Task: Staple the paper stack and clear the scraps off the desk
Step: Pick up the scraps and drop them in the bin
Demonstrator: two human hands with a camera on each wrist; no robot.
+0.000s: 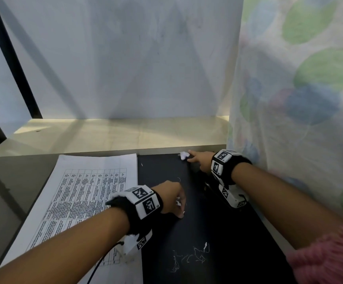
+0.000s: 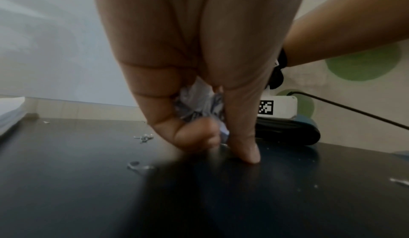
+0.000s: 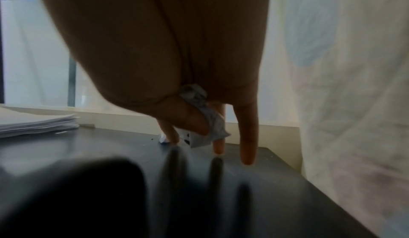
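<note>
Head view: left hand point(image 1: 173, 198) sits knuckles-up on the black desk mat point(image 1: 217, 232), fingers curled over bits of white paper scrap that show at the fingertips. Just left of that grip lies the paper stack point(image 1: 88, 193), printed table facing up, the left forearm crossing its near corner. Toward the person from the hand — thin stringy scraps point(image 1: 189, 257) scattered on the mat. Right hand point(image 1: 200, 160) is stretched to the mat's far edge, index finger touching a small crumpled white scrap point(image 1: 184, 155) beside the raised beige ledge point(image 1: 115, 138). A patterned curtain point(image 1: 310, 99) hangs just right of that arm.

Left wrist view: crumpled printed scraps point(image 2: 199, 105) are bunched in the palm, held in by the curled fingers point(image 2: 194, 135); the thumb tip is pressed down on the mat. Tiny bits point(image 2: 143, 137) lie on the mat left of the grip. A dark object with a blue end rests behind the thumb; too blurred to name.

Right wrist view: a wad of paper point(image 3: 205, 117) is clamped under the thumb against the palm, other fingers point(image 3: 249, 137) pointing down at the mat. One loose scrap point(image 3: 163, 139) lies just beyond the fingertips — the stack's edge point(image 3: 37, 124) shows well to the left.
</note>
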